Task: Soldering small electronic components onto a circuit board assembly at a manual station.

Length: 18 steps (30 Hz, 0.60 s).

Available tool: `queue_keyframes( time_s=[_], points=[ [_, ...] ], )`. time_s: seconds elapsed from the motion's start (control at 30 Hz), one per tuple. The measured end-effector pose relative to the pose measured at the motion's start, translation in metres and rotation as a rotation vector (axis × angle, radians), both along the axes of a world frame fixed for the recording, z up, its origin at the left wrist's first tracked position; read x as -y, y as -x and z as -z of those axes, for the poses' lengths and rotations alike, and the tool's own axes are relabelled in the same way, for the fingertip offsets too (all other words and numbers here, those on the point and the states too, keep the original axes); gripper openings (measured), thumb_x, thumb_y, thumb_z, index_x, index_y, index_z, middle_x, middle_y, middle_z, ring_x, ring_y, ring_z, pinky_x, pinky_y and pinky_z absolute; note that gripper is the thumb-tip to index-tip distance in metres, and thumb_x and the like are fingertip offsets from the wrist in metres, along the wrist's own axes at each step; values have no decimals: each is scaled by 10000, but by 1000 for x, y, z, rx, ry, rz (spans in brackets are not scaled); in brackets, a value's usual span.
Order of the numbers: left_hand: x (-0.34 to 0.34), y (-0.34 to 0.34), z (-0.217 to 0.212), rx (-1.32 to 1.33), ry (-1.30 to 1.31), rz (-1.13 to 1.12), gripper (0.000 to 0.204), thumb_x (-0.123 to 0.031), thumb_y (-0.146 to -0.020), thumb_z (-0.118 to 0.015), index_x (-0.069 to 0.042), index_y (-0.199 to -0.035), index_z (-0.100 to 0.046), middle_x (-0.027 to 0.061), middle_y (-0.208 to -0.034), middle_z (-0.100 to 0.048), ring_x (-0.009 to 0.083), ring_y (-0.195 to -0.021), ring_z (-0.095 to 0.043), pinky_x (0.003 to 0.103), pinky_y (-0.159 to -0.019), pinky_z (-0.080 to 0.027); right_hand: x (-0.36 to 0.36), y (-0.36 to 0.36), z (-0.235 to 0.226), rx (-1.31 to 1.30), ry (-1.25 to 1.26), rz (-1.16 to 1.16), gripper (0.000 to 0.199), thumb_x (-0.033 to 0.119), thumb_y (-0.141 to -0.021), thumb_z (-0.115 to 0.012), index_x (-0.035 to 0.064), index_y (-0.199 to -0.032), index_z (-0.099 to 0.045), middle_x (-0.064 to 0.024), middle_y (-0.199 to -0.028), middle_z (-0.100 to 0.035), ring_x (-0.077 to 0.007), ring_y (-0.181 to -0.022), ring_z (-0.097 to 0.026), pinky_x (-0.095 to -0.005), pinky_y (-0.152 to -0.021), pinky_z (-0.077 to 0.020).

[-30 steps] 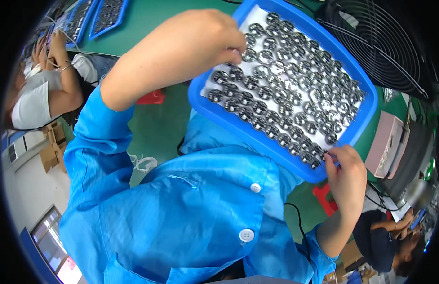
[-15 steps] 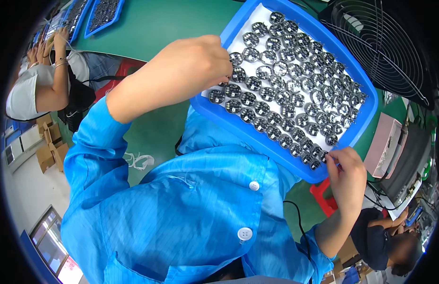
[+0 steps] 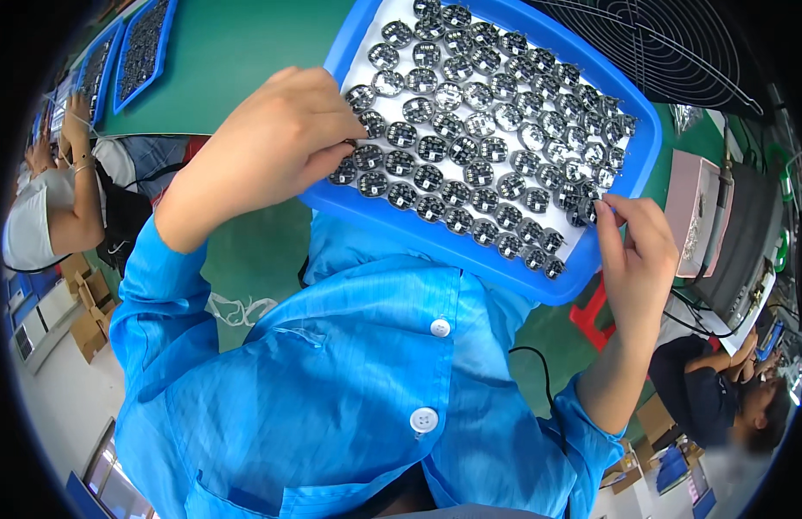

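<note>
A blue tray point(image 3: 470, 264) lined with white paper holds many small round black parts point(image 3: 428, 177) with silvery circuit-board faces, set in close rows. My left hand point(image 3: 284, 138) reaches over the tray's left side, thumb and fingers pinched together beside the parts there. What lies between those fingertips is mostly hidden. At the right side, my right hand point(image 3: 639, 251) pinches one round circuit-board part point(image 3: 588, 210) between thumb and forefinger, against its neighbours.
Two more blue trays of parts point(image 3: 146, 48) lie at the far left of the green table point(image 3: 236, 52). A black fan guard point(image 3: 647, 39) stands beyond the tray. A pink box point(image 3: 690, 212) sits at right. Co-workers point(image 3: 59, 203) sit on both sides.
The view has shifted, so the tray appears farther left and higher. My right hand has moved from the tray's near right corner up along its right side. The left hand stays at the left side.
</note>
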<state>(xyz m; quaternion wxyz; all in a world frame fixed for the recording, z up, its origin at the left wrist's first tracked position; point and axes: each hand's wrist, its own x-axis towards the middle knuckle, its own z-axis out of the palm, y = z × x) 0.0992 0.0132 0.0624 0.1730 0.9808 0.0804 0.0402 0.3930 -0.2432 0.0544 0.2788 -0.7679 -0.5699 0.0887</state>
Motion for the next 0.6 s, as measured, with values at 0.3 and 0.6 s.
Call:
queue_keyframes(
  time_s=[0.3, 0.6],
  points=[
    [2, -3, 0, 50, 34, 78, 180, -85, -810, -728, -48, -984, -757, 61, -926, -715, 260, -944, -678, 403, -907, -499, -8, 7, -10, -81, -43, 119, 74, -4, -915, -747, -15, -988, -744, -24, -858, -639, -50, -628, -452, -221, -545, -337],
    [3, -9, 3, 10, -9, 133, 222, -107, -785, -733, -60, -999, -768, 48, -906, -705, 246, -911, -689, 381, -824, -512, -22, -6, -5, -105, -36, 51, 98, 39, -941, -738, -16, -1022, -742, -69, -910, -690, -92, -665, -528, -255, -605, -432]
  ],
)
